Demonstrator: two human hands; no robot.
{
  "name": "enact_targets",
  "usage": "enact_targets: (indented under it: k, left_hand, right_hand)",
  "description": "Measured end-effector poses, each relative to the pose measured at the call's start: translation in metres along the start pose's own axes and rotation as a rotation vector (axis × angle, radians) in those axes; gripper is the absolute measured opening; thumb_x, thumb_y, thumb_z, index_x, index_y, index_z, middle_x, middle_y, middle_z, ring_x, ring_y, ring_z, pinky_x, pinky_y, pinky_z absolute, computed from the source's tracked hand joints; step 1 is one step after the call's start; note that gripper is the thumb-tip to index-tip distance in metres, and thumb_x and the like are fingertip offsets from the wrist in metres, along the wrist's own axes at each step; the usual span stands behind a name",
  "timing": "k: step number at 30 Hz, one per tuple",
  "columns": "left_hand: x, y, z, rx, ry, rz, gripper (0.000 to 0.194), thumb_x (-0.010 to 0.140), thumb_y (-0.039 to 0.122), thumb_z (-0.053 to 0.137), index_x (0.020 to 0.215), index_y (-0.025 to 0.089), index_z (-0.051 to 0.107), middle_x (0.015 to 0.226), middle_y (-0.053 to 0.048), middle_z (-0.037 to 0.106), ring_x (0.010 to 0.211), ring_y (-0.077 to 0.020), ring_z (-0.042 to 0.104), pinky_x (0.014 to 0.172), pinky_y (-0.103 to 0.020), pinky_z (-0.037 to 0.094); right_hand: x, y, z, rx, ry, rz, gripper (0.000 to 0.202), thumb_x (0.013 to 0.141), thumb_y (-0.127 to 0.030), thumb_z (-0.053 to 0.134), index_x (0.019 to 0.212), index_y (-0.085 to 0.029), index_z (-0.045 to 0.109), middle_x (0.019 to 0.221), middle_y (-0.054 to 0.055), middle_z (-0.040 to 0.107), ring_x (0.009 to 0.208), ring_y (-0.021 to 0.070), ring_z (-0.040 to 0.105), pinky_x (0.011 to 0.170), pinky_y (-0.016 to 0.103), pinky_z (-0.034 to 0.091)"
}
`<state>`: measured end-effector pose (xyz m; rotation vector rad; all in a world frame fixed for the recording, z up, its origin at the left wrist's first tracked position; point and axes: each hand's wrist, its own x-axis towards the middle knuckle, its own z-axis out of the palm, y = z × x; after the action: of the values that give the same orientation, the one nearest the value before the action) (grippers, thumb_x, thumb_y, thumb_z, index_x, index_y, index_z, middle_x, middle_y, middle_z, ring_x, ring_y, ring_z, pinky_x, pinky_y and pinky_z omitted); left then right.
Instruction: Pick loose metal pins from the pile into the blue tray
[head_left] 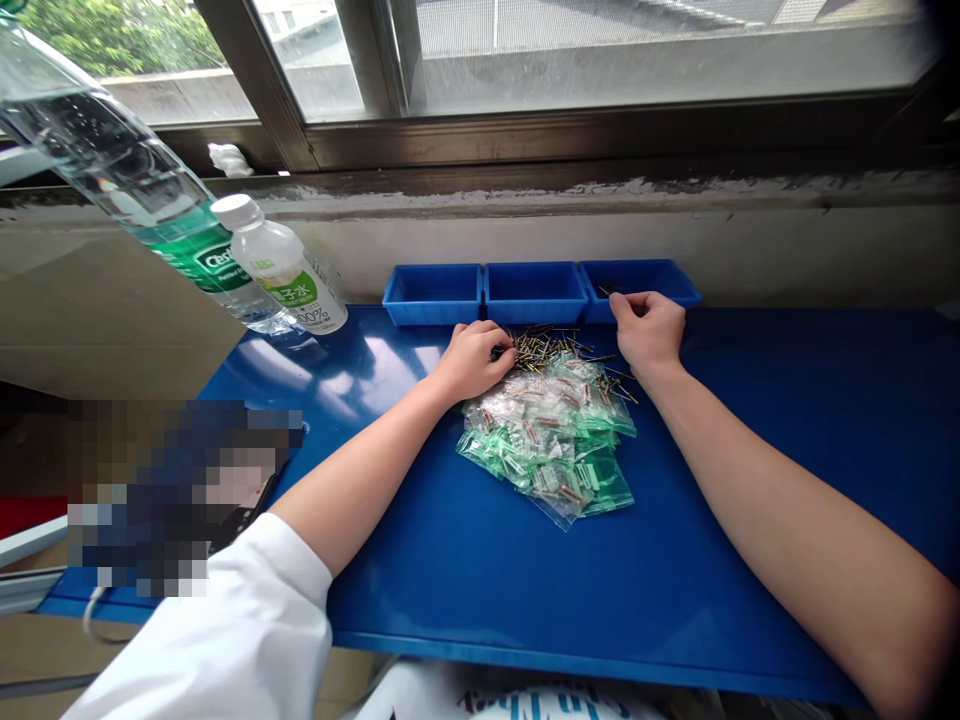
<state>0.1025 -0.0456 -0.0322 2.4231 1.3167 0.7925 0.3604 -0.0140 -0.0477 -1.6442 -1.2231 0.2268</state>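
My left hand (pixel 478 360) rests with curled fingers at the left side of a loose pile of thin brass-and-dark metal pins (pixel 544 348). A few pins show between its thumb and fingers. My right hand (pixel 651 330) is pinched at the front of the right blue bin (pixel 679 285). Small dark pieces show by its fingertips; whether they are held or lie in the bin I cannot tell. Just in front of the pins lies a heap of small clear and green plastic bags (pixel 547 420), several with a copper-coloured piece inside.
A middle blue bin (pixel 535 306) and a left blue bin (pixel 433 309) stand beside the right one against the wall. A large water bottle (pixel 180 225) and a smaller white-capped bottle (pixel 289 270) stand at the back left. A blurred dark object (pixel 187 490) lies on the blue table (pixel 450 580).
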Motion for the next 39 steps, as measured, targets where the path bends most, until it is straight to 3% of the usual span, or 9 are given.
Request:
enact_targets:
  k: [9, 13, 20, 26, 39]
  left_hand:
    - [0.000, 0.000, 0.000, 0.024, -0.021, -0.006, 0.019, 0.085, 0.031, 0.050, 0.075, 0.019, 0.062, 0.088, -0.002, 0.068, 0.090, -0.0204, 0.059, 0.082, -0.036, 0.035]
    - [0.001, -0.002, 0.000, 0.016, -0.030, -0.020, 0.016, 0.084, 0.030, 0.050, 0.077, 0.019, 0.060, 0.089, -0.003, 0.067, 0.090, -0.0208, 0.058, 0.084, -0.036, 0.036]
    - [0.001, -0.002, -0.001, -0.005, -0.053, -0.037, 0.019, 0.082, 0.025, 0.050, 0.098, 0.022, 0.060, 0.100, -0.003, 0.068, 0.099, -0.0228, 0.058, 0.088, -0.039, 0.037]
    - [0.001, -0.002, -0.001, 0.001, -0.049, -0.026, 0.024, 0.081, 0.023, 0.049, 0.102, 0.022, 0.062, 0.101, -0.003, 0.069, 0.100, -0.0235, 0.058, 0.088, -0.039, 0.037]
    - [0.000, -0.004, -0.001, -0.071, 0.035, 0.019, 0.018, 0.078, 0.017, 0.055, 0.093, 0.021, 0.065, 0.091, -0.001, 0.070, 0.090, -0.0187, 0.063, 0.090, -0.035, 0.037]
  right_hand:
    - [-0.002, 0.000, 0.001, 0.017, -0.002, 0.011, 0.030, 0.074, -0.049, 0.065, 0.070, -0.020, 0.062, 0.068, 0.007, 0.065, 0.063, 0.0223, 0.060, 0.058, 0.036, 0.045]
    - [-0.009, -0.009, 0.001, 0.058, -0.107, -0.035, 0.031, 0.074, -0.049, 0.064, 0.066, -0.019, 0.061, 0.063, 0.005, 0.063, 0.060, 0.0196, 0.058, 0.056, 0.032, 0.043]
    - [-0.021, -0.019, 0.004, 0.116, -0.381, -0.065, 0.028, 0.070, -0.044, 0.068, 0.067, -0.017, 0.065, 0.062, 0.002, 0.063, 0.056, 0.0147, 0.053, 0.054, 0.028, 0.039]
    - [-0.032, -0.030, 0.003, 0.107, -0.480, -0.074, 0.024, 0.070, -0.041, 0.067, 0.071, -0.017, 0.067, 0.067, 0.004, 0.066, 0.060, 0.0165, 0.057, 0.056, 0.029, 0.044]
    - [-0.042, -0.041, 0.001, -0.095, -0.583, -0.292, 0.020, 0.079, -0.035, 0.058, 0.078, -0.019, 0.071, 0.081, 0.005, 0.071, 0.069, 0.0183, 0.061, 0.066, 0.030, 0.045]
